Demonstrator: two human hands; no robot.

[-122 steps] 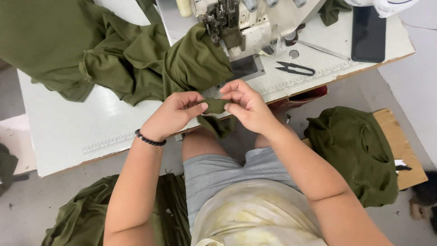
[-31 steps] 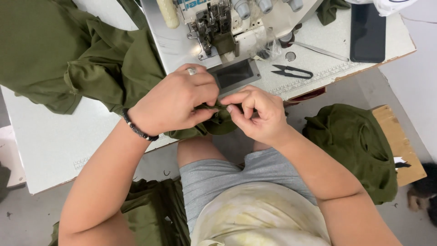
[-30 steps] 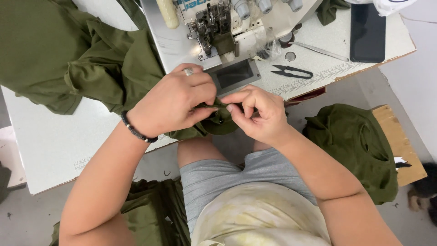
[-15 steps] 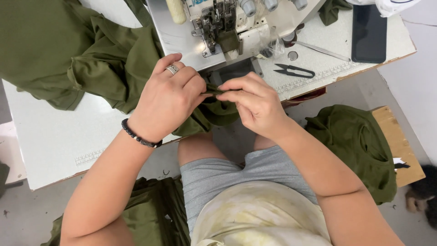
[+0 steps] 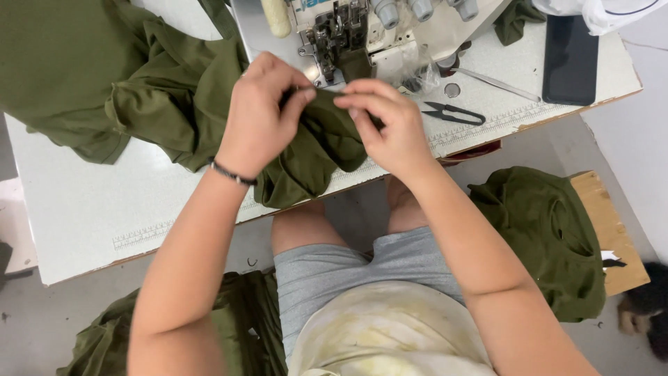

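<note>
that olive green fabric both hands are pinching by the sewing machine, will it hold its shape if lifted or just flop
Probably flops: the olive green fabric already sags over the table edge and bunches in soft folds. It looks light, since the left hand and right hand hold it by fingertip pinches. Likely not slippery; the folds stay put.

Directly ahead of the left hand (image 5: 261,115) and right hand (image 5: 390,125), blocked by the sewing machine (image 5: 362,28). Left side crowded with heaped olive fabric (image 5: 104,76). To the right, thread snips (image 5: 452,113) and a dark phone (image 5: 569,49) lying in the path. Open bare tabletop (image 5: 104,216) at lower left, near the table edge.
</note>
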